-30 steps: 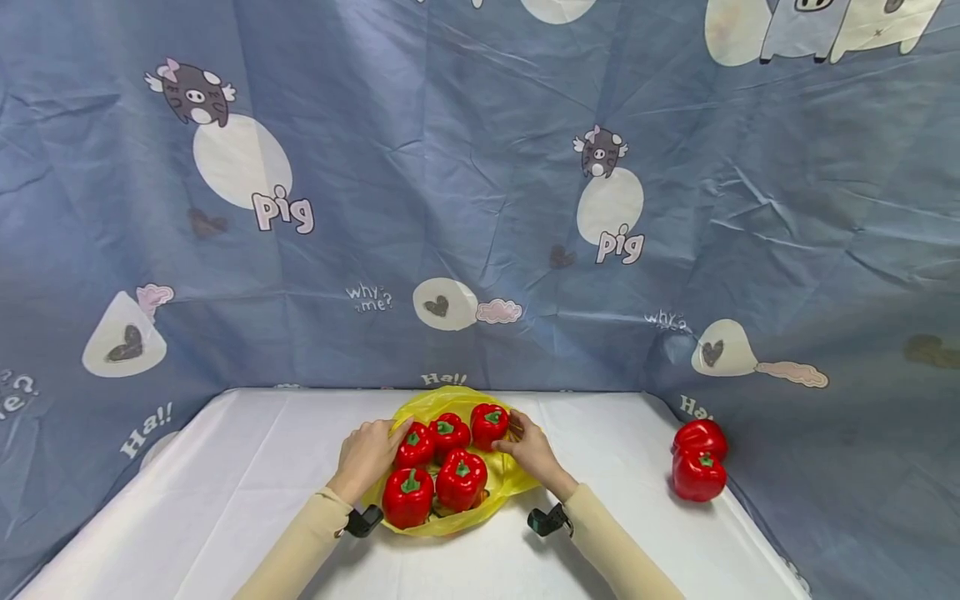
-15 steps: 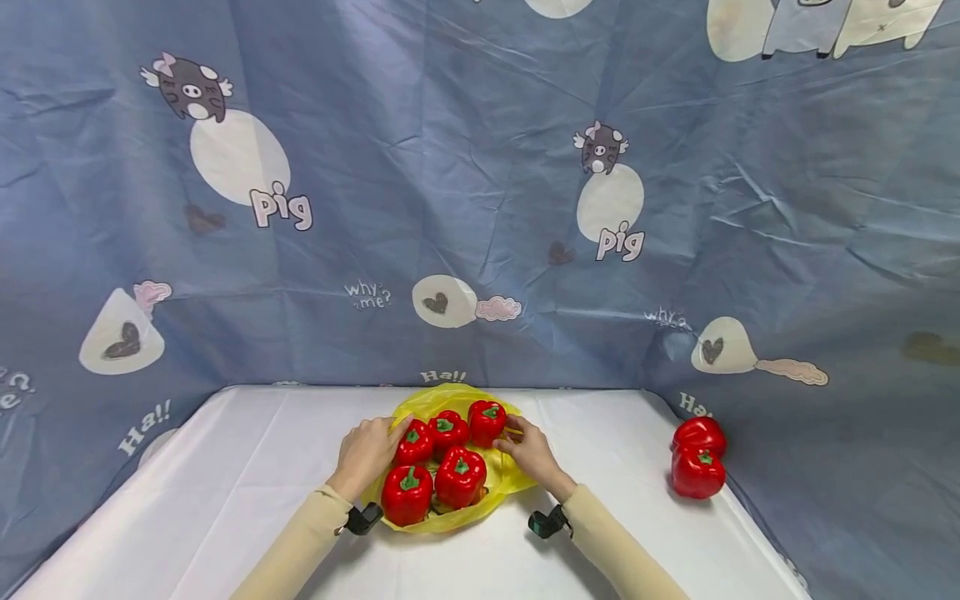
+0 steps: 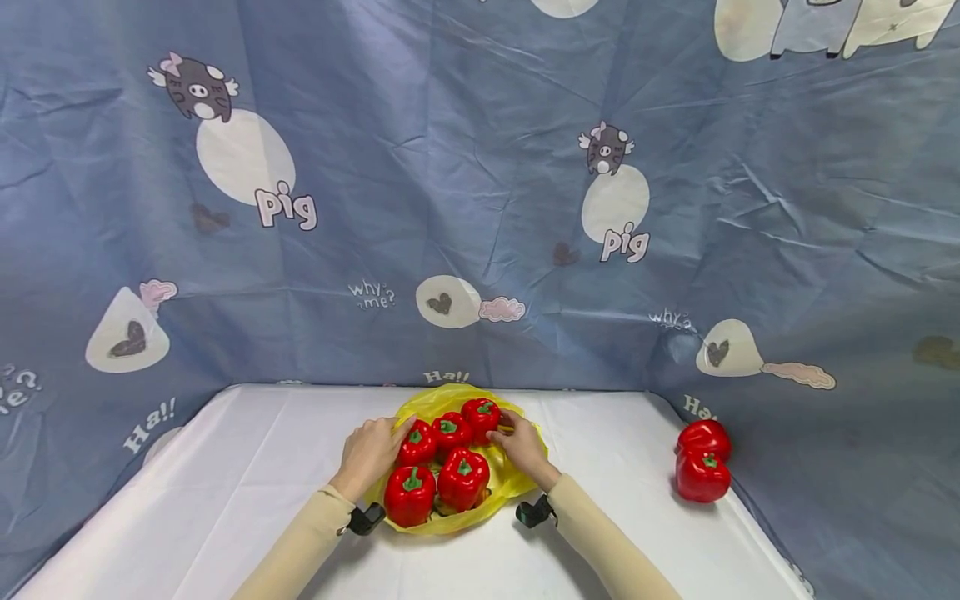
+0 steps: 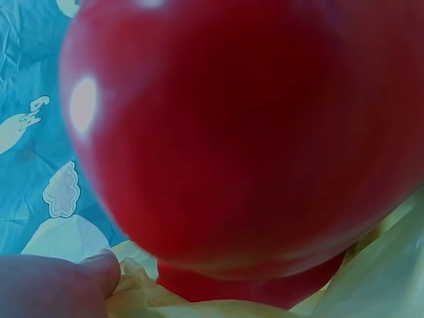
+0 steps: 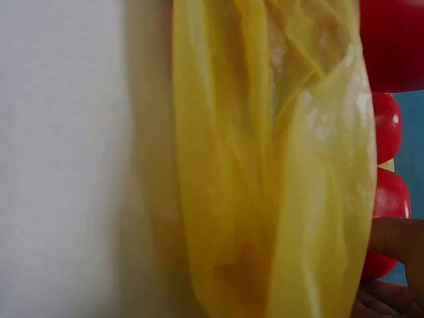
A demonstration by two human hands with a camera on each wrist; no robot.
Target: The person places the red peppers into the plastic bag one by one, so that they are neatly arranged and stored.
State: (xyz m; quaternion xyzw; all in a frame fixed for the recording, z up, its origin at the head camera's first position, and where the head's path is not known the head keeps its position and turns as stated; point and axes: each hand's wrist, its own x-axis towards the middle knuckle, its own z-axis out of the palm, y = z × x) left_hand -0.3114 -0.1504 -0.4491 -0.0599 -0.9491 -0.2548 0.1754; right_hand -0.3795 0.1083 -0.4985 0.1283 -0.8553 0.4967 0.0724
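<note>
Several red bell peppers sit in a yellow plastic bag (image 3: 517,482) spread open on the table, two of them the front-left pepper (image 3: 409,496) and the front-right pepper (image 3: 463,479). My left hand (image 3: 369,454) holds the bag's left rim, its thumb beside the left rear pepper (image 3: 417,444). In the left wrist view a large pepper (image 4: 252,132) hides most of the work, and the thumb lies against the yellow rim. My right hand (image 3: 521,444) grips the rear-right pepper (image 3: 480,420), its thumb in front and fingers behind. The right wrist view has the bag's side covering much of that hand.
Two more red peppers (image 3: 702,477) rest together near the right edge of the white-covered table (image 3: 600,467). A blue printed cloth (image 3: 480,208) hangs behind and along both sides.
My right hand has shifted left and slightly back with the rear-right pepper, bringing it closer to the middle rear pepper. The left hand stays at the bag's rim.
</note>
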